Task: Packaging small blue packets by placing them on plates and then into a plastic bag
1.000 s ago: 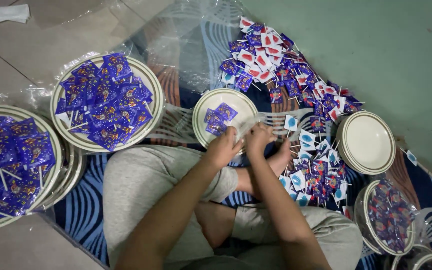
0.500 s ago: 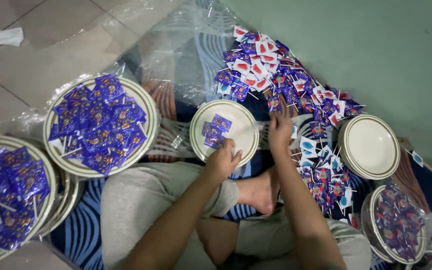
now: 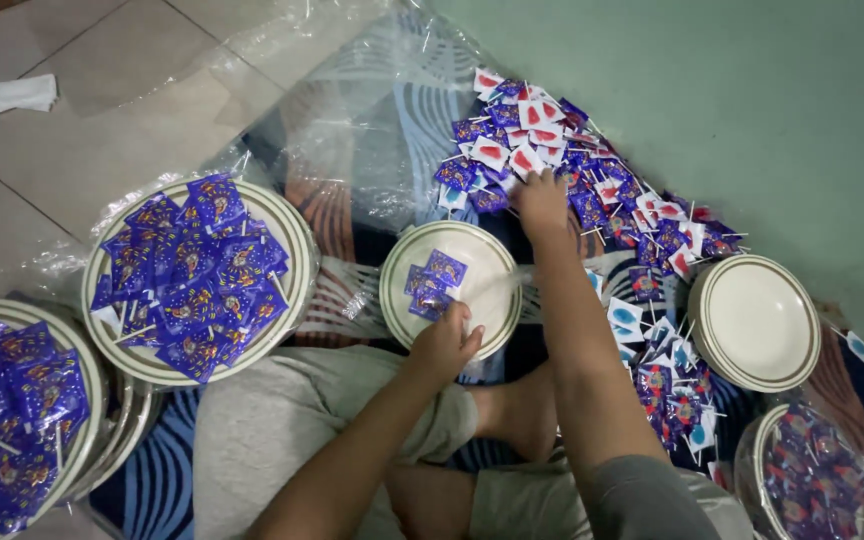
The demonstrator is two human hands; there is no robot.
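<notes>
Right grip (image 3: 540, 200) now closed on heaped purple sachets (image 3: 592, 190), farther out than before.

Lighting is even, moderately dim and cool. Glare streaks show on the plastic sheet (image 3: 352, 150). Shadows are soft. The right hand (image 3: 540, 200) is slightly motion-blurred; frame edges bow slightly.

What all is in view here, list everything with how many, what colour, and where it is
Loose wrapped lollipops: a heap, purple and white-red, floor by wall.
Middle plate: one, cream, few purple packets.
Wrapped plate: one, heaped with purple packets, left.
Edge plate: one, purple packets, far left.
Bare plate: one, cream, right.
Corner plate: one, wrapped, bottom right.
Folded cloth: one, white, tiles.
Left hand: at middle plate's rim.
Right hand: on the heap.
</notes>
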